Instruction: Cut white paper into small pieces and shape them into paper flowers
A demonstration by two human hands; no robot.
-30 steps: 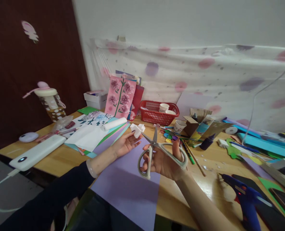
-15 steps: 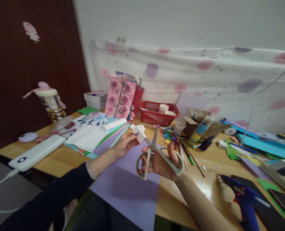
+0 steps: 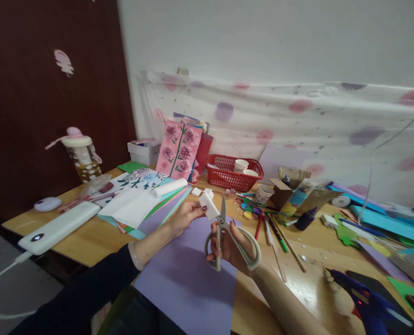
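head view: the scissors [image 3: 222, 224] are in the right hand [image 3: 235, 251], over the right-hand edge of a purple sheet [image 3: 193, 288] that lies on the wooden table [image 3: 254, 298]. their long axis runs from the handles, close to the person, away toward the back of the table, so the tips point away from the body. the blades stand apart in a v: one points nearly straight ahead, the other slants left, against or just beside the near end of a white piece [image 3: 209, 207]; exact contact is too small to tell. that piece slopes from upper left to lower right, its near end toward the blades. the blades look dull grey metal, the handles pale greyish with two big loops spread well apart. the white piece is short, blocky, straight-edged and plain. the right hand has its fingers and thumb through the loops, held wide; the left hand [image 3: 186, 217] pinches the white piece narrowly between thumb and fingers. just beyond it, small white bits [image 3: 196, 191] lie on the table, with a white roll [image 3: 171, 187] to their left and a red basket [image 3: 233, 179] farther back.
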